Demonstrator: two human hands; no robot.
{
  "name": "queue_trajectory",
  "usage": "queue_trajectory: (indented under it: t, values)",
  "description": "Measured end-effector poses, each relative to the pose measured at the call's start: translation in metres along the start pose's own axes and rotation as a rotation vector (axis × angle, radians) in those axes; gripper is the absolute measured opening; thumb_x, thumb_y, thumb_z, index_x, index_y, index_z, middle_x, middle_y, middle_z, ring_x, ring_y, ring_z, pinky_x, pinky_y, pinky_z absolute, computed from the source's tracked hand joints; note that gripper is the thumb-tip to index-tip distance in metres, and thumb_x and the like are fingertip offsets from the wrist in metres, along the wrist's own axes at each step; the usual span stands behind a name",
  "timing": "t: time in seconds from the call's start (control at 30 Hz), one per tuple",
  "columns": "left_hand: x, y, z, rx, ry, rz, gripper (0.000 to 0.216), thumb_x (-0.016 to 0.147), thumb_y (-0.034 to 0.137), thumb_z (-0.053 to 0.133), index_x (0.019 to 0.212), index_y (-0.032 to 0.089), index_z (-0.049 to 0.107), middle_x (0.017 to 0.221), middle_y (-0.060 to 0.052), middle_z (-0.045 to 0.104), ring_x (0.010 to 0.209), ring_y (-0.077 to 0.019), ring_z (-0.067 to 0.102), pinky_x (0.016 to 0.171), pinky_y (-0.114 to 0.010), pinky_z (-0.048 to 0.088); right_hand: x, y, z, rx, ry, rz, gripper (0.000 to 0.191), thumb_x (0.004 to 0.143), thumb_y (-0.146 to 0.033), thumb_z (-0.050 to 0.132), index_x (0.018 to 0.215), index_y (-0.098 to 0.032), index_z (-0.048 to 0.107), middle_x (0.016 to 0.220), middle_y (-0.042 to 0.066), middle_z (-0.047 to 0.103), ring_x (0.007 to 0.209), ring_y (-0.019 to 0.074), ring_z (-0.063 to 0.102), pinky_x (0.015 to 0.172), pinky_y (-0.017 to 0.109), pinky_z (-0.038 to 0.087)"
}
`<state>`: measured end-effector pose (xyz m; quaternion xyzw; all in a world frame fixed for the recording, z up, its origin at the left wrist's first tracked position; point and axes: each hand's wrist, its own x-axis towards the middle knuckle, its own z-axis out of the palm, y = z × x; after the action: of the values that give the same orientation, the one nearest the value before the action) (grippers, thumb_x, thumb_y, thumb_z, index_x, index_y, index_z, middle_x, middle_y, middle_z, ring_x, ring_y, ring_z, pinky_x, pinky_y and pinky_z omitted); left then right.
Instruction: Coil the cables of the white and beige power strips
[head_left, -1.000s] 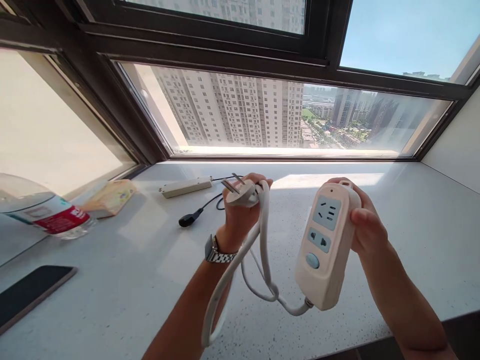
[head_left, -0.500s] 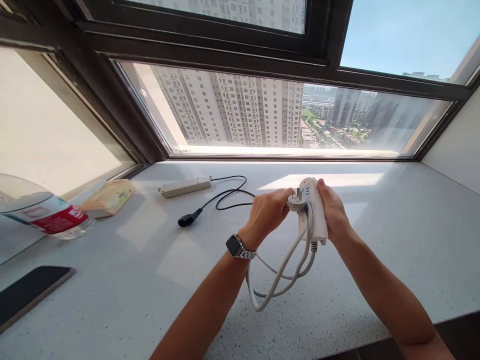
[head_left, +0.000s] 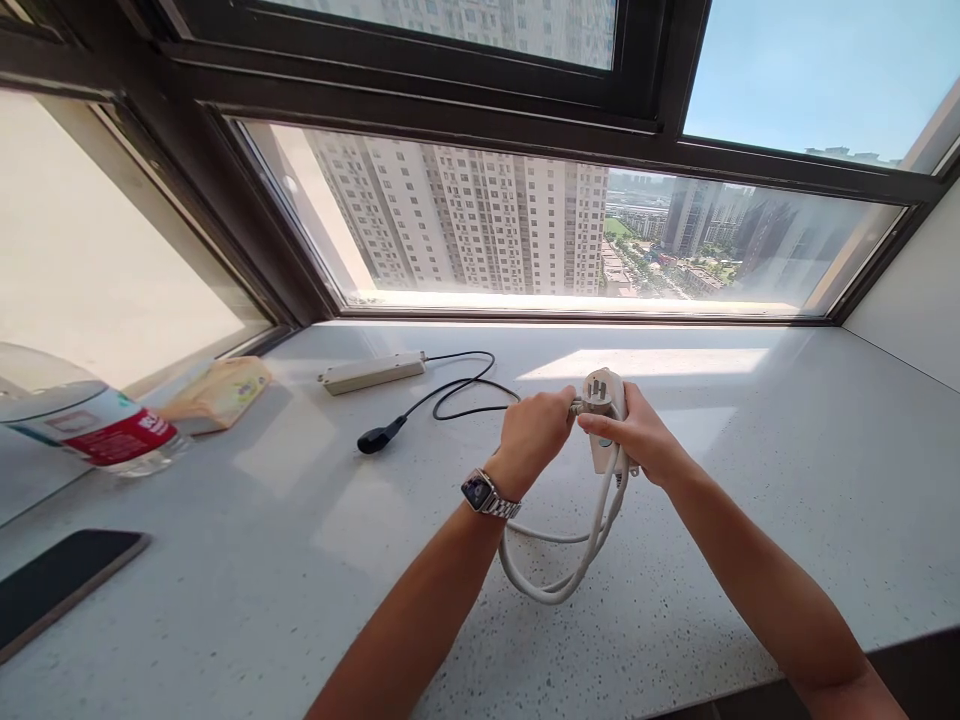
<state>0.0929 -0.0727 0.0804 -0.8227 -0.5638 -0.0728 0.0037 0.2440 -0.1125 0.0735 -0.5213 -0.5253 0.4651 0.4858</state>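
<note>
My left hand (head_left: 536, 437) is closed at the base of a white three-pin plug (head_left: 598, 388), its prongs facing up toward me. Behind the plug stands a white power strip (head_left: 602, 458), partly covered by the plug and fingers. My right hand (head_left: 651, 437) wraps around the strip from the right, its thumb reaching across to the plug's lower side. The thick white cord (head_left: 555, 595) hangs in loops below both hands, over the counter.
On the speckled white counter (head_left: 300, 580) lie another power strip (head_left: 375, 374) and its black plug (head_left: 381, 437) with a thin dark cord. Left are a large bottle (head_left: 112, 440), a tissue pack (head_left: 217, 393) and a phone (head_left: 67, 580). A window runs along the back.
The plug has turned so its prongs face me, and it now sits in front of the strip. My right thumb has moved across to the plug. The cord loops have shifted.
</note>
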Motion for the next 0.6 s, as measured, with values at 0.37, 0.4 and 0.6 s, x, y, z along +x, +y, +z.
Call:
queue_trajectory:
  t: [0.37, 0.4, 0.6]
  values:
    - [0.008, -0.008, 0.007, -0.28, -0.096, 0.122, 0.017, 0.086, 0.019, 0.044, 0.086, 0.017, 0.061, 0.076, -0.007, 0.065, 0.07, -0.021, 0.06, 0.057, -0.027, 0.033, 0.018, 0.007, -0.017, -0.054, -0.155, 0.093, 0.058, 0.058, -0.03, 0.083, 0.105, -0.019, 0.051, 0.09, 0.004, 0.063, 0.08, 0.0237, 0.066, 0.064, 0.035, 0.052]
    - [0.01, -0.011, 0.009, -0.374, -0.099, 0.154, 0.016, 0.085, 0.021, 0.046, 0.081, 0.017, 0.061, 0.073, -0.006, 0.064, 0.068, -0.0193, 0.058, 0.057, -0.027, 0.033, 0.021, 0.01, -0.019, -0.025, -0.183, 0.097, 0.057, 0.058, -0.03, 0.083, 0.104, -0.019, 0.051, 0.089, 0.004, 0.064, 0.078, 0.0229, 0.067, 0.064, 0.034, 0.053]
    - [0.022, -0.031, 0.023, -0.833, -0.224, 0.17, 0.038, 0.078, 0.046, 0.058, 0.098, 0.015, 0.064, 0.068, -0.002, 0.059, 0.055, -0.0141, 0.052, 0.05, -0.024, 0.037, 0.035, 0.028, -0.024, 0.164, -0.294, 0.132, 0.048, 0.061, -0.032, 0.083, 0.099, -0.017, 0.057, 0.083, 0.004, 0.067, 0.069, 0.0201, 0.069, 0.06, 0.032, 0.057]
